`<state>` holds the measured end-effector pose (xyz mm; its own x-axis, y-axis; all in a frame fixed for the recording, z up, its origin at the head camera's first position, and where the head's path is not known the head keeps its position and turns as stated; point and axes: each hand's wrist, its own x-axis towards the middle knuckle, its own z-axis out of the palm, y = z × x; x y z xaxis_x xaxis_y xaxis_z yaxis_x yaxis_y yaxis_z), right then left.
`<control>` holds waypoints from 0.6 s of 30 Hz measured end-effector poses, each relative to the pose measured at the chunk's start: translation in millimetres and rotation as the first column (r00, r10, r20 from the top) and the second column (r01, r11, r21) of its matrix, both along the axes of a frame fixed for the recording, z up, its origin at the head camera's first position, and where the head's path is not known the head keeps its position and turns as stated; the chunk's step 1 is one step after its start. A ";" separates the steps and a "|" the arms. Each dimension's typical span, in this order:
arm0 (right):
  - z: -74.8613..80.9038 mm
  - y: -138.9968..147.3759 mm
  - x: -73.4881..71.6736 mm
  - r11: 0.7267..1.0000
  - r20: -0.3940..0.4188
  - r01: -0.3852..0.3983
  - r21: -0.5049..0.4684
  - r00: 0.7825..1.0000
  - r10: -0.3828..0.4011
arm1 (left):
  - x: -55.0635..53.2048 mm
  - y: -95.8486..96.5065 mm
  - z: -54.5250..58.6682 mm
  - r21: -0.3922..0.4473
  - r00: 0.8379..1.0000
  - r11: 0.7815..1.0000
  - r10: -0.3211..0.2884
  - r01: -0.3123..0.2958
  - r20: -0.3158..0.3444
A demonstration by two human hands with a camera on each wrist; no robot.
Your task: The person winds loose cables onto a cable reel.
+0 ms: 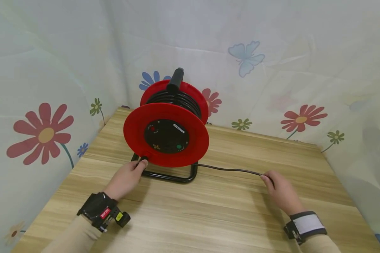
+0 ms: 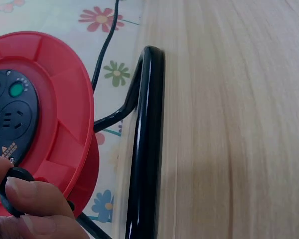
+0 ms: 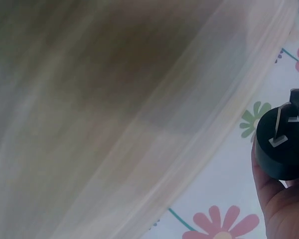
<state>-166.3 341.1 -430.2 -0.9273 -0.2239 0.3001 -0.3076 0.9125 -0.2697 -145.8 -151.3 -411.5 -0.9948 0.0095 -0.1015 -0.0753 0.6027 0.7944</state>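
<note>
A red cable reel (image 1: 131, 133) with black cable (image 1: 190, 100) wound on its drum stands on a black tubular frame (image 1: 174, 178). The left hand (image 1: 125, 179) pinches a black knob (image 2: 20, 174) low on the reel's front disc. From beneath the reel a length of black cord (image 1: 228, 169) runs across to the right hand (image 1: 282, 193). That hand grips a round black plug (image 3: 281, 159) with flat metal prongs, seen in the right wrist view; in the head view the fingers mostly cover it. Black sockets sit in the reel's central panel (image 1: 164, 140).
Everything rests on a wood-grain table (image 1: 209, 218). Behind it and along both sides hangs a pale sheet (image 1: 190, 35) printed with flowers and a butterfly. The reel's black carrying handle (image 1: 176, 79) sticks up at the top.
</note>
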 end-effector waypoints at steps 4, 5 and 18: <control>-2.7 -3.5 -2.3 1.000 0.031 0.000 -0.011 1.000 0.000 | -0.9 -4.0 -0.8 0.057 1.000 0.998 0.019 -0.019 0.000; -3.6 -4.0 -2.8 1.000 0.036 0.000 -0.016 0.999 0.000 | -1.3 -4.6 -1.5 0.067 1.000 0.997 0.025 -0.025 -0.003; -3.9 -17.4 -6.8 0.998 0.024 -0.034 -0.057 0.999 0.036 | 0.3 -9.4 -3.1 0.206 0.983 0.968 0.162 -0.141 -0.089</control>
<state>-173.1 323.6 -434.0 -0.9265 -0.2397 0.2903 -0.3316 0.8845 -0.3282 -145.5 -160.7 -414.6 -0.9911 -0.1330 -0.0081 -0.0638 0.4201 0.9052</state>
